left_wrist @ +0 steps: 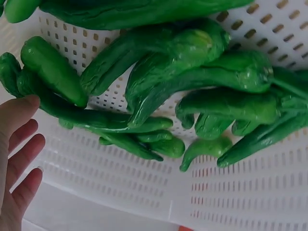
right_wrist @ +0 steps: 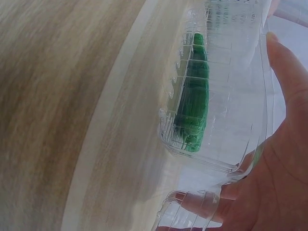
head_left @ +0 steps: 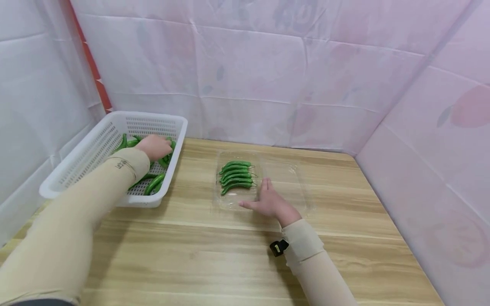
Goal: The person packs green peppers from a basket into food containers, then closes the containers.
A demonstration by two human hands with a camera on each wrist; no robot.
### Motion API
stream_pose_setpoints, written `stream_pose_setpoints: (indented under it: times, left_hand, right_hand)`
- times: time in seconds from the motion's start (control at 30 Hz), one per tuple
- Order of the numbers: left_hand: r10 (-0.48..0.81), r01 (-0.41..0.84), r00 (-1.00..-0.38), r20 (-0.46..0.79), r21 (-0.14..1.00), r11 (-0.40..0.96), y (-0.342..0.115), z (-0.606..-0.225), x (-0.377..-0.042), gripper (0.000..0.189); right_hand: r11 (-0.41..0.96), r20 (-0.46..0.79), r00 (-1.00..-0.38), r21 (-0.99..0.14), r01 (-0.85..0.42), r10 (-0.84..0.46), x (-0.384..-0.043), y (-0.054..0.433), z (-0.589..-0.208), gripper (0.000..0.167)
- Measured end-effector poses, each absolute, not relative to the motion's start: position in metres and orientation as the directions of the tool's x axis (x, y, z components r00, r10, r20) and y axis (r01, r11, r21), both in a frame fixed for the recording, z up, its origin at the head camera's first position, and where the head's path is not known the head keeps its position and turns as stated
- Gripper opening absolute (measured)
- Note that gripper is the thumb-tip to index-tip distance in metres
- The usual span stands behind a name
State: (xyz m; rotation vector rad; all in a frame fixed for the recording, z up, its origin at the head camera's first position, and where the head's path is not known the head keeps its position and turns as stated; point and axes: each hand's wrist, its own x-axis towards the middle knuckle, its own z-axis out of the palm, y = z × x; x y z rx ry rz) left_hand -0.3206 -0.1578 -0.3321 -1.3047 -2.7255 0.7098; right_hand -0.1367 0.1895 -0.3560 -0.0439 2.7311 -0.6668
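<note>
My left hand (head_left: 154,146) is inside the white basket (head_left: 174,165), over green chili peppers (head_left: 155,184). In the left wrist view, its fingers are loosely spread, and the thumb (left_wrist: 19,113) overlaps the end of a long pepper (left_wrist: 106,120). My right hand (head_left: 269,202) rests at the near right corner of a clear plastic clamshell box (head_left: 233,204), with thumb and fingers spread straight. The right wrist view shows the thumb (right_wrist: 284,62) along the box's rim and the other fingers by the hinge. Several green peppers (head_left: 236,175) lie in a row in the box.
The box's transparent lid (head_left: 285,182) lies folded open to the right on the wooden table (head_left: 214,259). White patterned sheeting (head_left: 249,85) stands behind the table and on both sides. The basket sits at the table's left, close to the sheeting.
</note>
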Motion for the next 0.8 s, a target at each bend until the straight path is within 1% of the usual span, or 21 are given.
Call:
stream_pose_setpoints:
  times: [0.2,0.47,0.63,0.8]
  left_hand:
    - [0.707,0.697,-0.690,-0.155,-0.409,0.589,-0.164,-0.339,-0.320,0.017]
    - [0.656,0.669,-0.738,-0.161,-0.301,0.679,-0.171,-0.337,-0.316,0.015]
    - [0.609,0.641,-0.767,-0.203,-0.262,0.721,-0.169,-0.337,-0.315,0.017]
    - [0.581,0.621,-0.784,-0.220,-0.262,0.738,-0.165,-0.337,-0.315,0.018]
  right_hand:
    - [0.891,-0.303,-0.946,-0.453,0.036,-0.116,-0.137,0.188,-0.357,0.120]
    - [0.890,-0.305,-0.945,-0.455,0.037,-0.116,-0.136,0.186,-0.354,0.119]
    - [0.895,-0.307,-0.944,-0.444,0.034,-0.116,-0.137,0.187,-0.352,0.119]
    - [0.892,-0.301,-0.947,-0.451,0.038,-0.112,-0.138,0.189,-0.353,0.119]
